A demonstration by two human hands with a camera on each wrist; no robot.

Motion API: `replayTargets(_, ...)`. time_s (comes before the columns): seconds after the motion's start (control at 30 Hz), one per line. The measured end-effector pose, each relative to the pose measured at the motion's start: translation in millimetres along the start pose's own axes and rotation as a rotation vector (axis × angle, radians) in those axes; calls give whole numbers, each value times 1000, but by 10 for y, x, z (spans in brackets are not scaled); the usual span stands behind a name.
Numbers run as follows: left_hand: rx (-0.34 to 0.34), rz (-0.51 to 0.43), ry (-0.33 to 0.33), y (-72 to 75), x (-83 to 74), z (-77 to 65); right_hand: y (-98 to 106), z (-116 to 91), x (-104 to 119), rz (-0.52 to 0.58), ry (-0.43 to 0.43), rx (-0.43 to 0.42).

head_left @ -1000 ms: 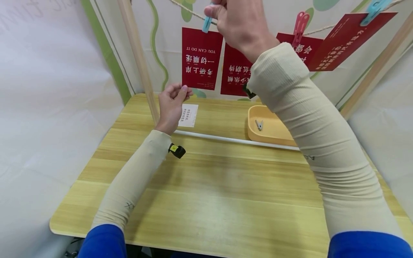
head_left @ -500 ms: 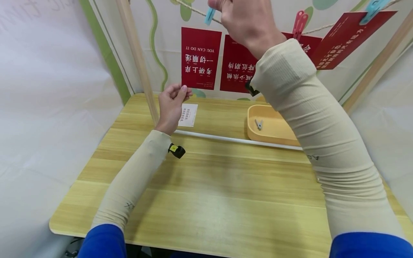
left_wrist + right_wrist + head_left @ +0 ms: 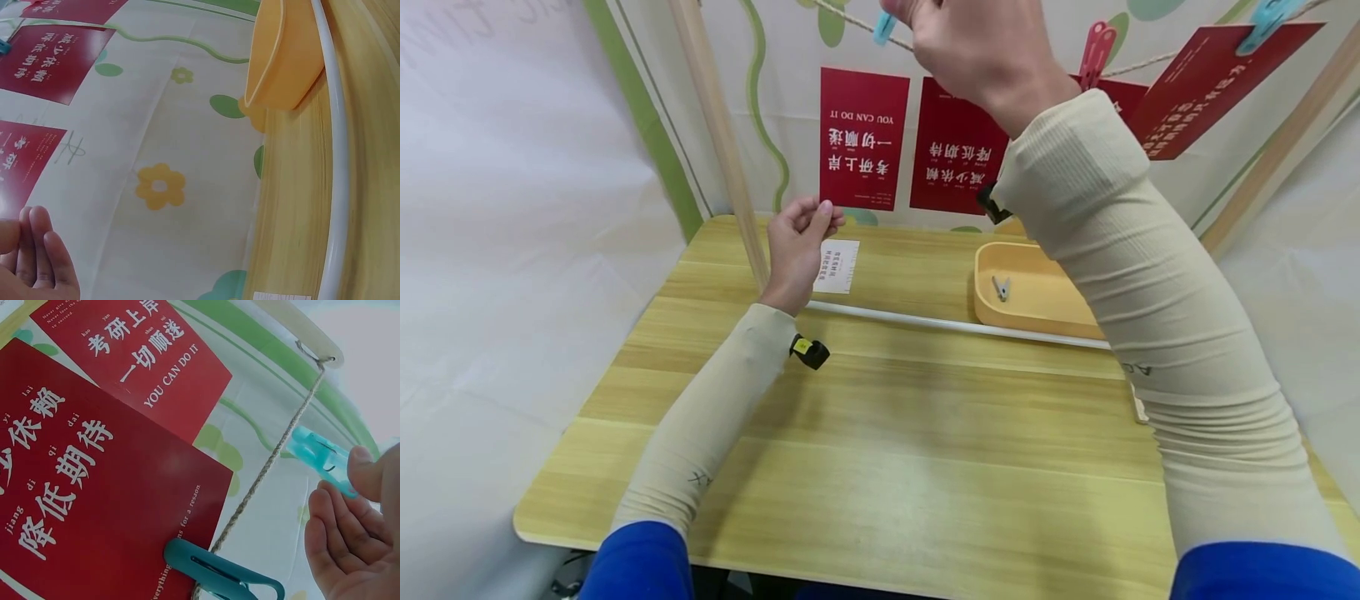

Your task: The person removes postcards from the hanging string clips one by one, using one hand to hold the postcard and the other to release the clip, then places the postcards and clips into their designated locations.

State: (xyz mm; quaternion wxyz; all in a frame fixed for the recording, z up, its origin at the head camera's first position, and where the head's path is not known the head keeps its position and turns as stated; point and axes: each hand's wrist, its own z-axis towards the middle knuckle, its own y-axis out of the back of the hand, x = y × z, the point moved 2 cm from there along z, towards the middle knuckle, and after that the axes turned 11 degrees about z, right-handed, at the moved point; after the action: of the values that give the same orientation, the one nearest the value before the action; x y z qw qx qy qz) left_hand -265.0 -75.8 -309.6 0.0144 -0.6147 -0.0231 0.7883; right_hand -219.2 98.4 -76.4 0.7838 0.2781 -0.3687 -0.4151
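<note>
My left hand point(image 3: 796, 250) pinches the lower left corner of a red card point(image 3: 863, 142) lettered "YOU CAN DO IT". The card's top edge stands a little below the rope point(image 3: 850, 18). Up at the rope, my right hand point(image 3: 988, 58) pinches a light blue clothespin point(image 3: 322, 459) between thumb and fingers, its tip right at the rope. Beside the held card hangs a second red card point(image 3: 958, 150), fastened to the rope by a teal clothespin point(image 3: 219, 572) in the right wrist view.
A pink clothespin point(image 3: 1097, 54) and a blue one point(image 3: 1266, 25) hold more red cards at right. An orange tray point(image 3: 1037, 317) with a grey clothespin point(image 3: 1001, 288) stands behind a white bar point(image 3: 917, 319). Wooden posts point(image 3: 718, 125) flank the rope. A white card point(image 3: 837, 267) lies near my left hand.
The light blue clothespin overlapped the held card's top edge and is now apart from it, above. The right hand has shifted slightly right; the left hand has stayed nearly still.
</note>
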Motion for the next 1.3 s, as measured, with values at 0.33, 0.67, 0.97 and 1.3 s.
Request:
replayTargets(0.33,-8,4,-6,0,22,-8,-3,-71,20,58,-15,17)
replayTargets(0.67,-13,13,0,19,51,-29,-64,-123,-21,108,103,25)
replayTargets(0.97,-16,20,13,18,89,-32,-99,-208,-43,151,149,35)
replayTargets(1.3,-21,16,17,18,127,-50,-111,-329,-124,148,218,45)
